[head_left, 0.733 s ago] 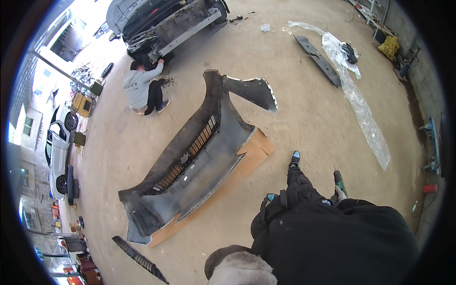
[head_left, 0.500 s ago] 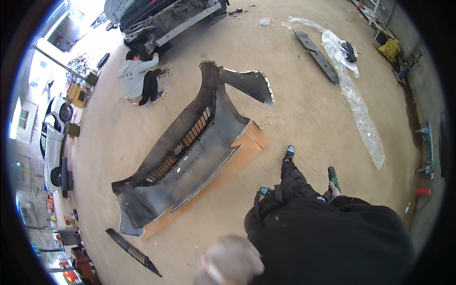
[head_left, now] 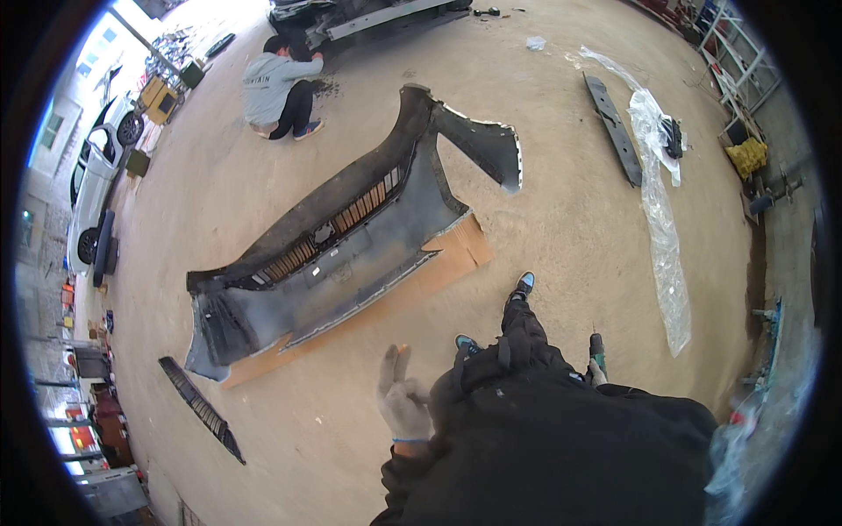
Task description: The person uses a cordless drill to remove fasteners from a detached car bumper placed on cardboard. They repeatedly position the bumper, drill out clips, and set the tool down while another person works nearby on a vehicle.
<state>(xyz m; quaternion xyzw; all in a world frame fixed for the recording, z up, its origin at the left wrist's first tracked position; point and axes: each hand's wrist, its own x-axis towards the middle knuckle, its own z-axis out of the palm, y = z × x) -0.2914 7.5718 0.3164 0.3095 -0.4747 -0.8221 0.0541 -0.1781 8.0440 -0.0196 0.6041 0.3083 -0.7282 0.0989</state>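
Note:
My left hand (head_left: 403,401), in a pale grey work glove with a blue cuff, is raised over the floor in front of my body. Its fingers are stretched out with nothing in them, and one fingertip looks orange. At my right side, my right hand (head_left: 598,376), also gloved, grips a green and black power drill (head_left: 598,349) whose bit points forward. Ahead to the left, a large dark car bumper (head_left: 351,254) lies inner side up on a flat cardboard sheet (head_left: 377,311). Beyond the bumper's lower left end rests a narrow black grille strip (head_left: 200,408).
Another person (head_left: 282,92) in a grey top crouches beside a car (head_left: 377,22) with its end stripped. To the right lie a long dark panel (head_left: 611,127) and crumpled clear plastic sheeting (head_left: 664,263). A metal rack (head_left: 737,66) stands along the right wall.
My left hand has swung forward from the lower edge, and its fingers now show clearly. My view has turned, while the drill stays in my right hand.

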